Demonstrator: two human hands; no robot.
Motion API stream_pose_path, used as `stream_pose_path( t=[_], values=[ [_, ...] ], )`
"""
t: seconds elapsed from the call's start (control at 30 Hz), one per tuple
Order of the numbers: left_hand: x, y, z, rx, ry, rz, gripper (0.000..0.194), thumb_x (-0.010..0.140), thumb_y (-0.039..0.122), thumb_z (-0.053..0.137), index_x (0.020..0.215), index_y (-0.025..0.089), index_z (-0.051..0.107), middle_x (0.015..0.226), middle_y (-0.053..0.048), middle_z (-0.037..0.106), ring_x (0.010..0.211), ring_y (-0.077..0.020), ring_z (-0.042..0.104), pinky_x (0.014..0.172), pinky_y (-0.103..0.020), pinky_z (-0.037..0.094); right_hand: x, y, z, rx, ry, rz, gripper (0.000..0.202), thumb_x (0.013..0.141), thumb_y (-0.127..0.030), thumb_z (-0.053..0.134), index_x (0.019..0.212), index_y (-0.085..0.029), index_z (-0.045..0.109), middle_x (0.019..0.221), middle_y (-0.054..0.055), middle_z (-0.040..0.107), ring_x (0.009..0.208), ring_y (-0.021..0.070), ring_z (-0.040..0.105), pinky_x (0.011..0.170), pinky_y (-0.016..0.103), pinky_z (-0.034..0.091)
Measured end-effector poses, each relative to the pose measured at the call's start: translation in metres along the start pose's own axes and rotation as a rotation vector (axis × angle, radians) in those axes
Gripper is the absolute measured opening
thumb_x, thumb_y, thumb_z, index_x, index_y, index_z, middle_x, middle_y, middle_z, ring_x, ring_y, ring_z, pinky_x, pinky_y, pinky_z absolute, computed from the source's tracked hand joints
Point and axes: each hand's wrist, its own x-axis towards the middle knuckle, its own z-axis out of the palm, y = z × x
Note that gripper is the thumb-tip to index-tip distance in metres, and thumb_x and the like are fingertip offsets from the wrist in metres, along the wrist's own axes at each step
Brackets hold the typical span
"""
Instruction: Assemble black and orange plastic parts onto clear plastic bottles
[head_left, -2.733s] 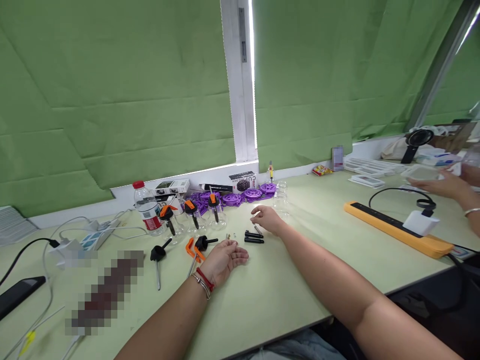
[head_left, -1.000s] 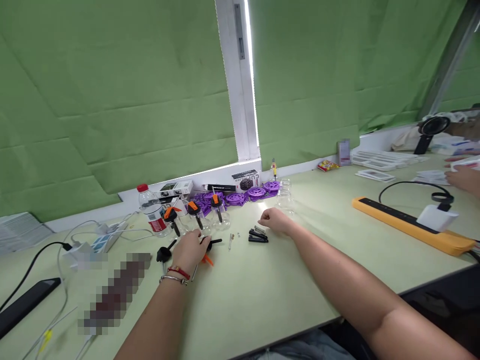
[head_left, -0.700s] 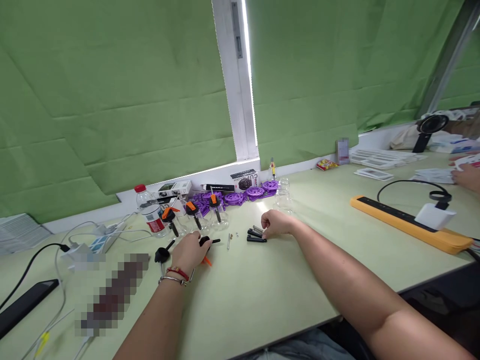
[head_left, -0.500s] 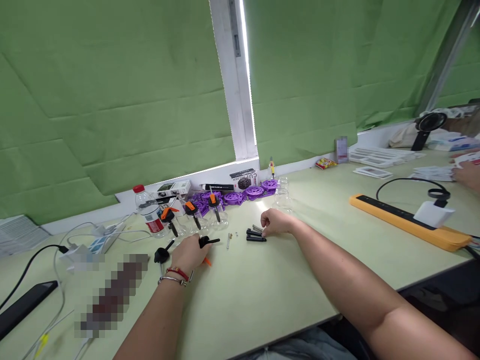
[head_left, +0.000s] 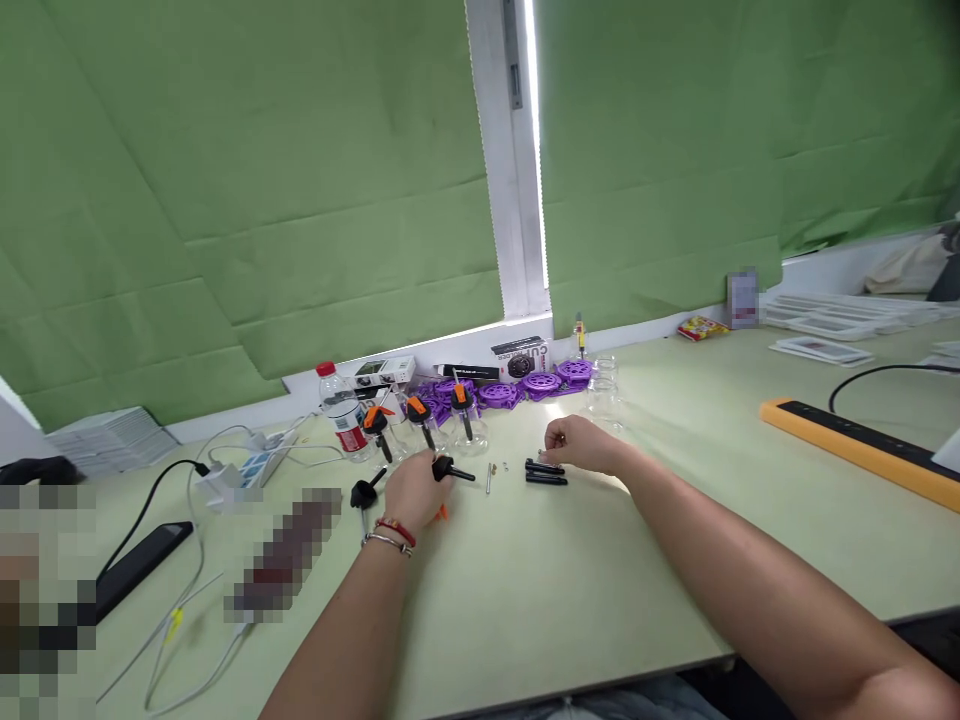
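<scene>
Above the counter (head_left: 517,600), left of its middle, the left hand (head_left: 412,492) pinches a black cap (head_left: 443,468) between its fingers, the spout (head_left: 464,475) aimed right and slightly down, its long axis crosswise. The right hand (head_left: 581,443) curls its fingers closely beside two black tubes (head_left: 546,480) lying crosswise; whether they grip anything is unclear.

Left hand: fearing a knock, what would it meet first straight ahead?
Past the black plastic part against it, the left hand likely meets a clear orange-topped jar; depth leaves which unclear.
</scene>
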Motion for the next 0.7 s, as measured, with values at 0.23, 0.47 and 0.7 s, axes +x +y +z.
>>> stream_pose_path(
  t=[0.23,0.47,0.7],
  values=[
    [-0.012,0.019,-0.004,-0.255,0.238,0.378,0.022,0.072,0.028,0.061,0.092,0.021,0.056,0.088,-0.002,0.06,0.08,-0.0169,0.055,0.068,-0.026,0.04,-0.016,-0.046,0.034,0.264,-0.171,-0.08,0.032,0.073,-0.045,0.058,0.085,-0.017,0.067,0.063,-0.001,0.052,0.053,0.0093,0.04,0.051,0.023,0.036],
    [-0.018,0.029,0.004,-0.448,0.168,0.457,0.025,0.074,0.017,0.055,0.098,0.022,0.054,0.098,-0.005,0.057,0.086,-0.0176,0.055,0.071,-0.028,0.044,-0.022,-0.057,0.059,0.346,-0.261,-0.094,0.021,0.073,-0.036,0.06,0.068,-0.016,0.056,0.055,-0.005,0.044,0.049,0.0067,0.034,0.047,0.021,0.027],
    [-0.021,0.034,0.004,-0.489,0.13,0.538,0.023,0.075,0.015,0.053,0.097,0.02,0.055,0.092,-0.005,0.058,0.083,-0.0169,0.055,0.072,-0.028,0.044,-0.016,-0.051,0.067,0.536,-0.177,-0.053,0.026,0.071,-0.037,0.065,0.077,-0.018,0.049,0.054,-0.008,0.045,0.044,0.0049,0.035,0.043,0.02,0.027]
  ],
)
